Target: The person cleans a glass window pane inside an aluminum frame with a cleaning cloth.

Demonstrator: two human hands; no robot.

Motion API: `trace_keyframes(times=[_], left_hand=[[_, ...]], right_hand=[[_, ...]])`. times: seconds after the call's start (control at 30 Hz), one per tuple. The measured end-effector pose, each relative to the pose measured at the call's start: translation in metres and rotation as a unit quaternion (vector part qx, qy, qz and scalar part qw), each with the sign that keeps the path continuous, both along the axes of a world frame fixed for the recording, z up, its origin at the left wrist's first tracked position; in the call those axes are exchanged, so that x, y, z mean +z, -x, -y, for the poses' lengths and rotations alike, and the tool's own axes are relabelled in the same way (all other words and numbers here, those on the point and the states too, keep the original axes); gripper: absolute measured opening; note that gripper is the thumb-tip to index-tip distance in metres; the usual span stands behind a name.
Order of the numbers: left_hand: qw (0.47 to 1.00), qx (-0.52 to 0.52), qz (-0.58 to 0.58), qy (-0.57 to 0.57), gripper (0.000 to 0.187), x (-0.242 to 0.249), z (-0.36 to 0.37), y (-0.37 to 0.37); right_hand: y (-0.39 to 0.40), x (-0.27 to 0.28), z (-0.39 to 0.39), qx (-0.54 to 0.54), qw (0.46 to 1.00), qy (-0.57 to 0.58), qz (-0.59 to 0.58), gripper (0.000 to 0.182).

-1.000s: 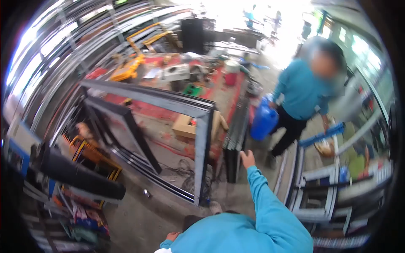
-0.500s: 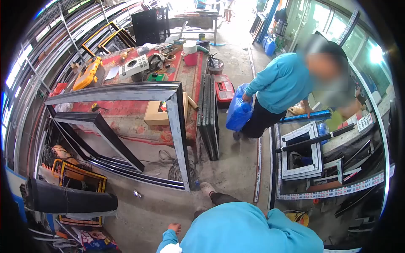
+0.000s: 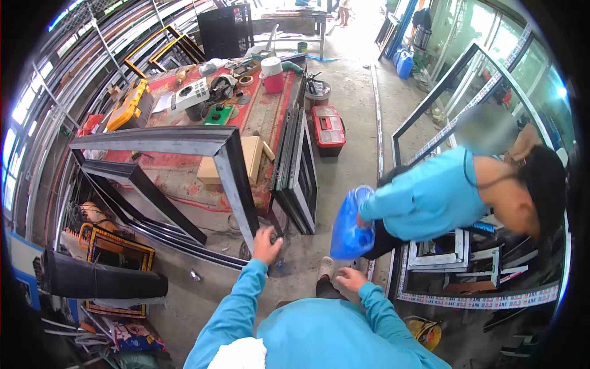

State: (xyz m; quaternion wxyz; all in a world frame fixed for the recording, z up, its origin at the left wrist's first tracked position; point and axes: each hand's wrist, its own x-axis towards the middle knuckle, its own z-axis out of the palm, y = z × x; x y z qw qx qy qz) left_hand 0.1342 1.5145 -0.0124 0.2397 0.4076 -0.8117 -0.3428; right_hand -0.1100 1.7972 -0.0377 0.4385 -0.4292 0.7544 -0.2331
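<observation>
My left hand (image 3: 268,245) is held out with its fingers apart, right beside the lower right corner of a large dark window frame (image 3: 237,184). The frame stands upright, with a smaller sash (image 3: 169,200) set at an angle inside its outline. My right hand (image 3: 351,279) hovers over the floor in front of my body, fingers loosely spread and nothing in them. Just beyond my left hand, several dark frames (image 3: 292,178) lean together against the table's end. A blue plastic bag (image 3: 345,230) hangs from a co-worker's hand ahead of my right hand.
The co-worker (image 3: 424,197) bends forward close on my right. Behind stands a red-covered table (image 3: 178,172) with tools and a cardboard box (image 3: 249,157). A red toolbox (image 3: 329,128) sits on the floor. Frames (image 3: 439,255) lie at right; a black roll (image 3: 104,277) is at left.
My left hand has risen forward to the big frame's corner, and my right hand has come into view. The co-worker has come closer, moved right and leaned over, still holding the blue bag.
</observation>
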Motion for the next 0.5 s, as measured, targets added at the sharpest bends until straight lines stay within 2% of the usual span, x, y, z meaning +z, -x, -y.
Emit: trace_keyframes(times=[0.03, 0.07, 0.1, 0.13, 0.17, 0.2, 0.33, 0.4, 0.47, 0.5], left_hand=[[0.998, 0.026, 0.024, 0.046, 0.054, 0.021, 0.01, 0.028], [0.993, 0.05, 0.046, 0.092, 0.057, 0.041, 0.019, 0.053], [0.991, 0.055, 0.089, 0.083, 0.061, 0.057, 0.033, 0.075], [0.987, 0.053, 0.131, 0.075, 0.065, 0.067, 0.045, 0.099], [0.978, 0.032, 0.181, 0.102, 0.069, 0.061, 0.063, 0.118], [0.961, 0.027, 0.25, 0.112, 0.071, 0.07, 0.072, 0.139], [0.929, 0.015, 0.351, 0.114, 0.081, 0.051, 0.107, 0.194], [0.911, 0.038, 0.386, 0.143, 0.075, 0.049, 0.106, 0.208], [0.915, 0.043, 0.387, 0.103, 0.051, 0.056, 0.105, 0.213], [0.918, 0.033, 0.381, 0.103, 0.047, 0.062, 0.102, 0.211]], right_hand=[[-0.003, 0.007, 0.013, 0.021, 0.999, 0.036, -0.015, 0.054], [-0.003, 0.015, 0.025, 0.037, 0.999, 0.017, 0.021, 0.055], [0.0, 0.02, 0.037, 0.049, 0.997, 0.0, 0.056, 0.056], [0.003, -0.006, 0.041, 0.061, 0.993, 0.054, 0.091, 0.056], [0.002, -0.013, 0.044, 0.026, 0.988, 0.052, 0.14, 0.056], [0.006, -0.013, 0.045, 0.043, 0.989, 0.07, 0.121, 0.054], [0.021, -0.012, 0.016, 0.023, 0.989, 0.013, 0.147, 0.06], [0.02, -0.031, -0.007, -0.022, 0.986, -0.008, 0.166, 0.062], [0.023, -0.018, -0.023, -0.069, 0.981, -0.039, 0.175, 0.061], [0.025, -0.018, -0.029, -0.089, 0.98, -0.059, 0.168, 0.063]])
